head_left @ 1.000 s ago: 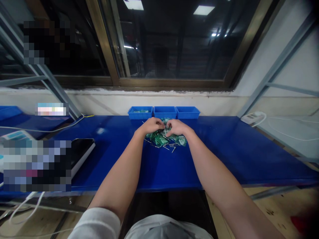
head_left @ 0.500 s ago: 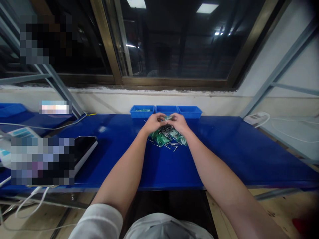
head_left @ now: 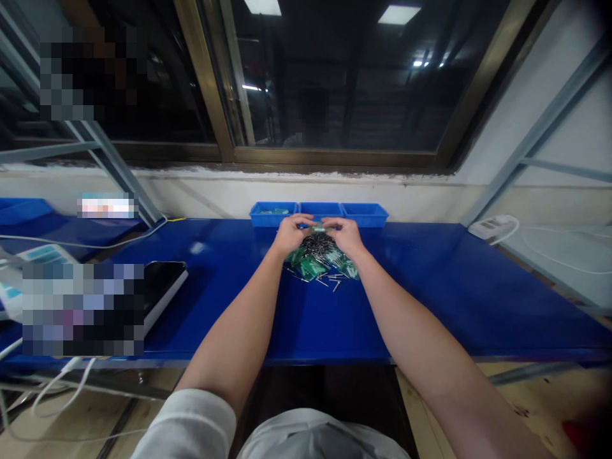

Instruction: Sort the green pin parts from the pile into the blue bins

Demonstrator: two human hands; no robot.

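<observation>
Between my two hands is a small green packet (head_left: 319, 227), held by its sides above a pile. My left hand (head_left: 292, 233) pinches its left side, and my right hand (head_left: 343, 234) pinches its right side. Under and in front of the hands lie dark and silvery screws (head_left: 319, 245) heaped together. Green plastic packets (head_left: 308, 266) with pale pieces inside lie around the screws, and a few loose screws (head_left: 336, 285) are scattered at the pile's near edge.
Three blue bins stand along the wall behind my hands: a left bin (head_left: 272, 221) with green packets, a middle bin (head_left: 319, 208) and a right bin (head_left: 370, 220). A dark-topped device (head_left: 165, 280) is on the left, a white power strip (head_left: 490, 227) on the right.
The packet between my hands now lies flatter and slightly farther back. My fingers have spread a little wider, and more of the screw heap shows below them.
</observation>
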